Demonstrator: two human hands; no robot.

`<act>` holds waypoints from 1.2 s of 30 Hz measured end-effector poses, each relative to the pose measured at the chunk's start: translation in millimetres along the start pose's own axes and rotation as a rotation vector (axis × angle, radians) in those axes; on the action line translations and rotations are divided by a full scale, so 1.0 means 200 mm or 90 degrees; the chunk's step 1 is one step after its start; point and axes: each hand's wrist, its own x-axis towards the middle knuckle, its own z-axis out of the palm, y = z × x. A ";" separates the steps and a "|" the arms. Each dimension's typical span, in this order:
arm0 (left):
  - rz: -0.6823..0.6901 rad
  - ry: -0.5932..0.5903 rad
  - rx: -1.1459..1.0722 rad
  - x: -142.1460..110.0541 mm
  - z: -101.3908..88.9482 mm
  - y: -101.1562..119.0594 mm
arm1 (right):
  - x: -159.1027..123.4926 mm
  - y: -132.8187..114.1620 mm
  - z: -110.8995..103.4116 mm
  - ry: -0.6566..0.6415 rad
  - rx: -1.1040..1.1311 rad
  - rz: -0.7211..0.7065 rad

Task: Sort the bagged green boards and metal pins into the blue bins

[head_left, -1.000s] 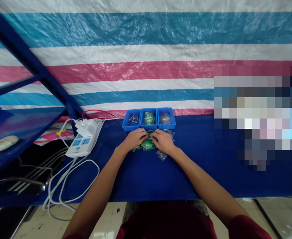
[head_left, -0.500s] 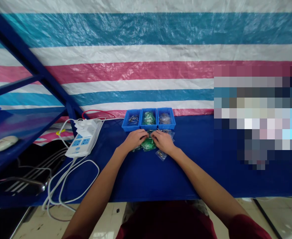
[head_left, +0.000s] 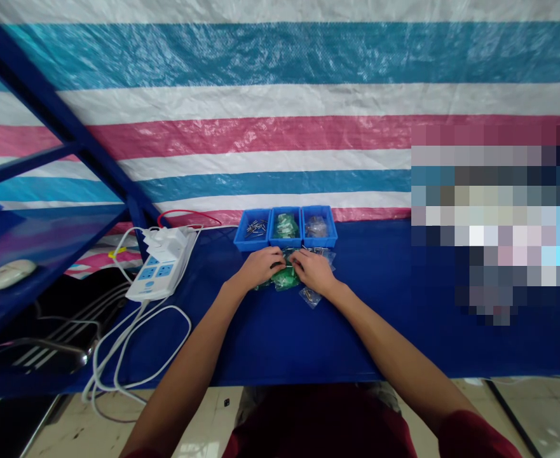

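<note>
My left hand [head_left: 261, 267] and my right hand [head_left: 313, 270] are close together over a small pile of plastic bags, fingers bent and fingertips pinched. What the fingertips hold is too small and hidden to make out. Between and below them lies a green plastic bag [head_left: 285, 278]. A small clear bag [head_left: 310, 296] with thin metal-looking pieces lies beside my right wrist. More clear bags [head_left: 326, 254] show behind my right hand. Just beyond stand three blue bins: the left bin [head_left: 251, 245] contains loose metal pins, the middle bin [head_left: 286, 243] green bags, the right bin [head_left: 320, 242] clear bags.
On the left of the blue table [head_left: 299, 350] lies a white power strip [head_left: 158, 270] with looped white cables [head_left: 184, 324]. A blue metal frame [head_left: 96, 162] and a shelf with a white computer mouse [head_left: 7, 275] stand further left. A striped plastic sheet [head_left: 270, 133] hangs behind. The right side is pixelated.
Both hands stay almost in place over the bags, with only slight finger movement. The bins and the bags lie as before.
</note>
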 end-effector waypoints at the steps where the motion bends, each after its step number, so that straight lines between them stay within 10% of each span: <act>1: -0.003 0.005 0.002 0.00 -0.01 0.01 | 0.00 0.00 0.00 0.005 0.004 0.001; 17: -0.071 0.248 -0.084 0.00 -0.06 0.10 | -0.01 0.00 -0.02 0.242 0.209 -0.067; 36: -0.122 0.431 -0.198 0.01 -0.08 0.17 | -0.01 -0.02 -0.03 0.176 0.185 -0.015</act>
